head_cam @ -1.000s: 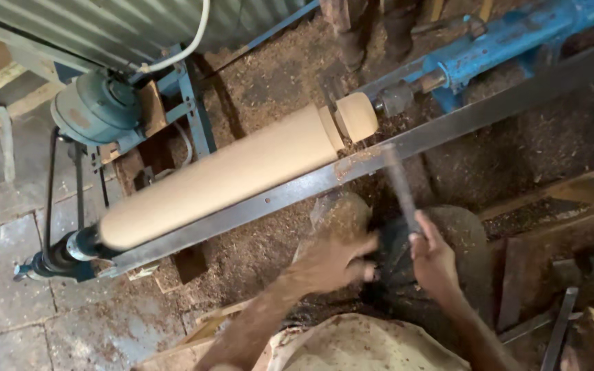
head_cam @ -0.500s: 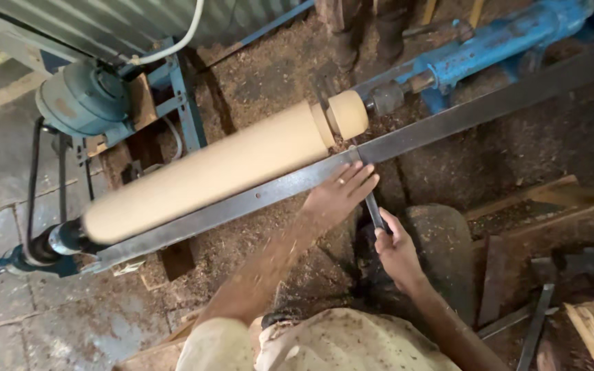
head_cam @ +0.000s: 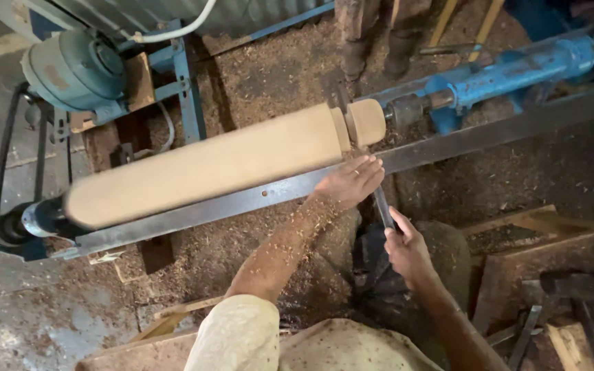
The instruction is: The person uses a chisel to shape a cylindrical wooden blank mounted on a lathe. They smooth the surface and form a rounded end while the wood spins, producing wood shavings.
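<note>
Head view, looking down: nearest, at six o'clock, the person's pale speckled shirt [head_cam: 324,347] fills the bottom edge, both bare forearms reaching up from it, the left one dusted with wood chips. The right hand [head_cam: 407,251], a little toward four o'clock of centre, is clenched around the lower end of a dark turning chisel [head_cam: 381,205], whose shaft runs up toward twelve. The left hand [head_cam: 348,182] lies just above it, fingers stretched flat over the chisel and pressed on the long steel tool rest [head_cam: 256,199], a bar that slants from eight o'clock to two o'clock. Just beyond the bar, parallel to it, lies the pale wooden cylinder [head_cam: 207,165], mounted on the lathe, with a narrow groove near its right end where the chisel tip meets it. At one o'clock sits the blue tailstock [head_cam: 510,69]; at ten o'clock a teal motor [head_cam: 73,65]. Sawdust [head_cam: 276,75] covers the floor around. A hammer [head_cam: 575,285] lies at four o'clock.
</note>
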